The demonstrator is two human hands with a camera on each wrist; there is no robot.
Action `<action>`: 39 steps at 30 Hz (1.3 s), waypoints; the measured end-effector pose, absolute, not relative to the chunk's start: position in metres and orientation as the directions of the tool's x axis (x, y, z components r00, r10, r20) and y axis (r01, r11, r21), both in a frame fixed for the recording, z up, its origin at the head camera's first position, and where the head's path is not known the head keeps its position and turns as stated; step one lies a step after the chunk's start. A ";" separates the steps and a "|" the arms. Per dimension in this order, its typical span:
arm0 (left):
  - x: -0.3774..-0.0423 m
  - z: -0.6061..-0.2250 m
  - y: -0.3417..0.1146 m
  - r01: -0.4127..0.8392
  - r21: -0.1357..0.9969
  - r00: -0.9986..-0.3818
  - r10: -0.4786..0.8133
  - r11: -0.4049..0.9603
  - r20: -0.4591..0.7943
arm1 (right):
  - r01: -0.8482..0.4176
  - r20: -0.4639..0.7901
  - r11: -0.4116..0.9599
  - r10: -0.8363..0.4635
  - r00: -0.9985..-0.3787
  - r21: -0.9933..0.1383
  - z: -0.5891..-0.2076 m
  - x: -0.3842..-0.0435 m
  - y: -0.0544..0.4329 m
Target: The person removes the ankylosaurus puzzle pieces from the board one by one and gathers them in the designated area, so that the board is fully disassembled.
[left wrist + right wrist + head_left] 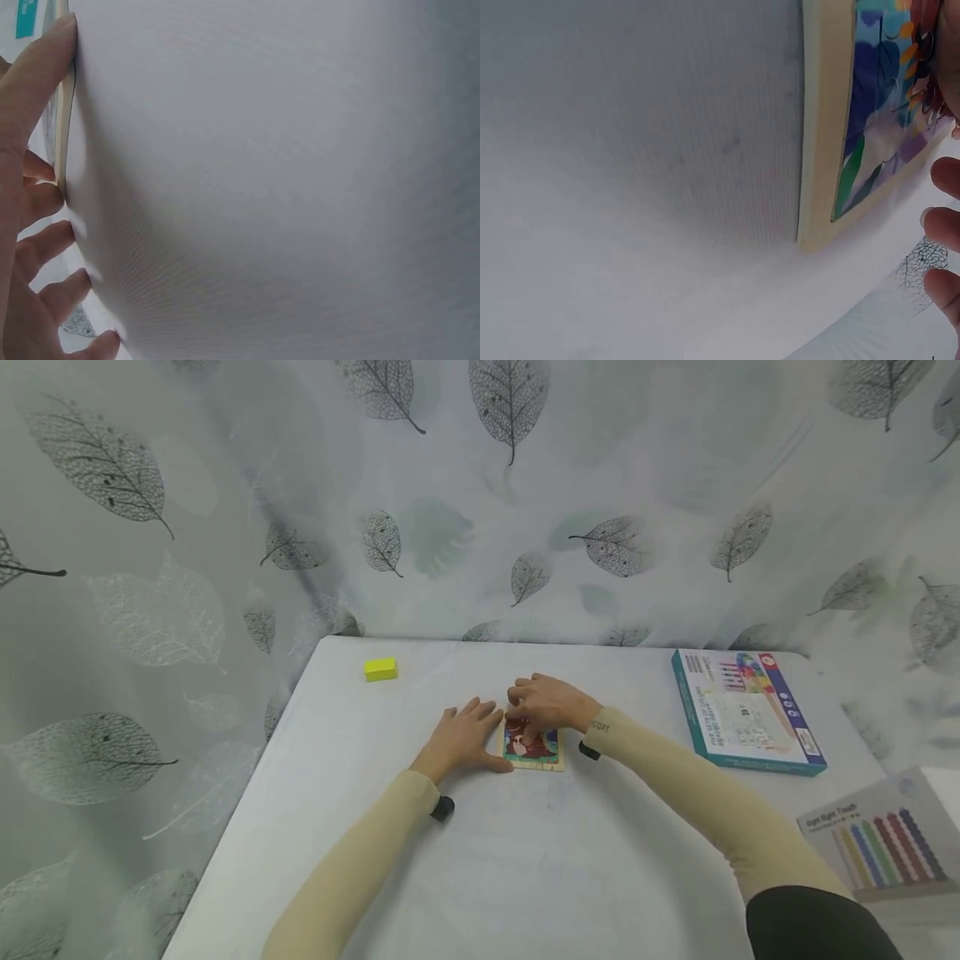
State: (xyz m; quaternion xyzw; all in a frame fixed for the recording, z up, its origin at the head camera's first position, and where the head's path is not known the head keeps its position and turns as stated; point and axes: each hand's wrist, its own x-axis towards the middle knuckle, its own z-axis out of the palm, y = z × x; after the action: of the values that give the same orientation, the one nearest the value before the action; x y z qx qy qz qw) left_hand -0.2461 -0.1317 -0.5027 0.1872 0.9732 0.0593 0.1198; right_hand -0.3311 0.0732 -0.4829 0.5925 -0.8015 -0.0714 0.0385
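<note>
A small wooden picture puzzle (519, 747) with a pale frame lies flat on the white table between my hands. Seams run through its colourful picture, which shows a brown figure. My left hand (467, 735) rests at its left side, fingers spread on the tabletop; in the left wrist view the thumb (45, 67) touches the frame's edge. Over the upper part of the puzzle is my right hand (551, 702), its thumb pressed on the picture. The right wrist view shows the other fingertips (946, 225) bent and apart, beyond the frame (821, 135).
A yellow block (381, 669) sits at the back left of the table (525, 860). On the right lies a flat teal-edged box (750, 710), and nearer me a white box (877, 835) with coloured sticks printed on it. Behind hangs a leaf-patterned curtain (450, 485).
</note>
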 end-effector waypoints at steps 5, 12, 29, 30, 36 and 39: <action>-0.246 -0.504 -0.130 0.349 0.162 -0.901 0.378 0.923 -0.213 | -0.934 -0.034 0.266 -0.959 -0.281 0.238 -0.483 -0.331 0.076; -0.246 -0.504 -0.131 0.341 0.162 -0.905 0.370 0.926 -0.208 | -0.928 -0.063 0.270 -0.953 -0.295 0.257 -0.483 -0.332 0.074; -0.251 -0.508 -0.129 0.357 0.166 -0.901 0.386 0.919 -0.201 | -0.928 -0.197 0.324 -0.913 -0.358 0.186 -0.476 -0.338 0.059; -0.251 -0.509 -0.129 0.359 0.165 -0.900 0.387 0.919 -0.201 | -0.930 -0.197 0.319 -0.915 -0.353 0.183 -0.476 -0.339 0.058; -0.249 -0.511 -0.129 0.370 0.121 -0.902 0.388 0.921 -0.192 | -0.943 -0.168 0.295 -0.933 -0.319 0.154 -0.479 -0.341 0.054; -0.250 -0.511 -0.131 0.375 0.092 -0.902 0.386 0.922 -0.193 | -0.939 -0.164 0.296 -0.932 -0.324 0.174 -0.479 -0.342 0.055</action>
State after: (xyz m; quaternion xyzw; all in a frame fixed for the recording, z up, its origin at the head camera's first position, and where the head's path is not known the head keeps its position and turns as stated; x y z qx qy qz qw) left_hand -0.2497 -0.1310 -0.5107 0.1954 0.9748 0.0263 0.1043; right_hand -0.3423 0.0548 -0.4788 0.5810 -0.8049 -0.1197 -0.0158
